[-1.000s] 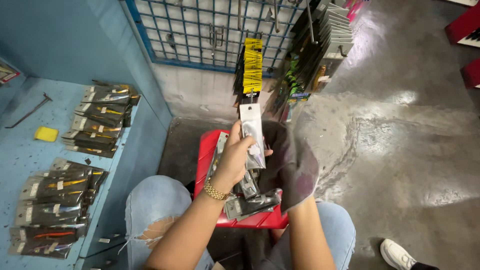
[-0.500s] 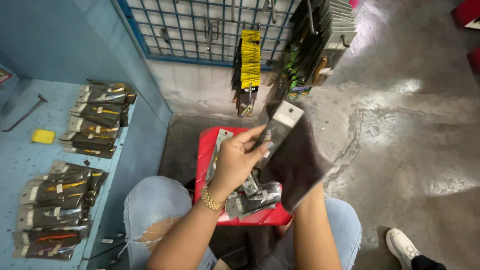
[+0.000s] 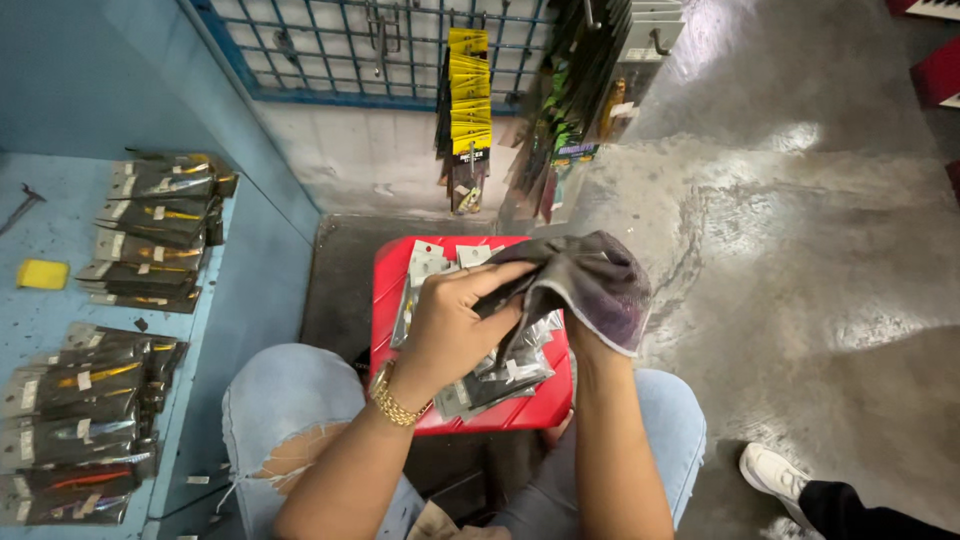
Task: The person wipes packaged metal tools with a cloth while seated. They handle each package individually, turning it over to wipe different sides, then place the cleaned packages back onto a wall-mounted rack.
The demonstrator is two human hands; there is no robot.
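Note:
My left hand (image 3: 450, 322), with a gold bracelet on its wrist, grips a dark packaged tool (image 3: 497, 300) just above a red stool (image 3: 386, 290). My right hand is almost wholly hidden under a dark grey cloth (image 3: 592, 282), which it holds against the far end of that package. Several more clear-packed tools (image 3: 500, 378) lie in a pile on the red stool between my knees.
A blue shelf at the left carries stacks of packaged tools (image 3: 160, 230) (image 3: 80, 420) and a small yellow block (image 3: 42, 273). A blue wire rack (image 3: 350, 50) ahead holds hanging yellow packages (image 3: 467, 90). Another person's white shoe (image 3: 775, 470) is at the bottom right.
The package was held up upright and tilted; it has come down to just over the stool. The cloth has moved over its end.

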